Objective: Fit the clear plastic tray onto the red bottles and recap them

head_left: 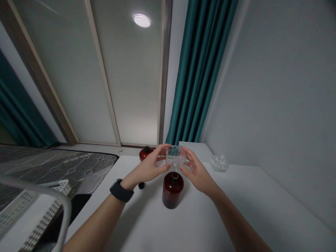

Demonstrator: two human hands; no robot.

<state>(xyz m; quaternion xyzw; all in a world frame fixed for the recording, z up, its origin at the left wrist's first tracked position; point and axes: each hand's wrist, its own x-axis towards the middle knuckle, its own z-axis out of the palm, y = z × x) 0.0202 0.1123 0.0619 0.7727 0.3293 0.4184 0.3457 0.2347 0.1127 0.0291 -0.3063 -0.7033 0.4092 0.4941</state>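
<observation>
A clear, see-through vessel (175, 158) is held between my two hands, just above a dark red-brown bottle (172, 191). My left hand (153, 163) grips its left side, thumb low and fingers higher up. From the right, my right hand (195, 171) grips the other side in the same way. The bottle stands upright on the white table with its mouth uncovered. Whether the vessel's lower end touches the bottle's mouth, I cannot tell. A small black cap (141, 185) lies below my left wrist. Behind my left hand is a second red-brown bottle (146, 153) with a black top, partly hidden.
A crumpled clear plastic bag (219, 163) lies on the white table (210, 224) near the wall. Behind my right hand stands a white box-like block (198, 149). White perforated baskets (34, 206) and a curved pale bar (67, 210) are at the lower left, beside the table.
</observation>
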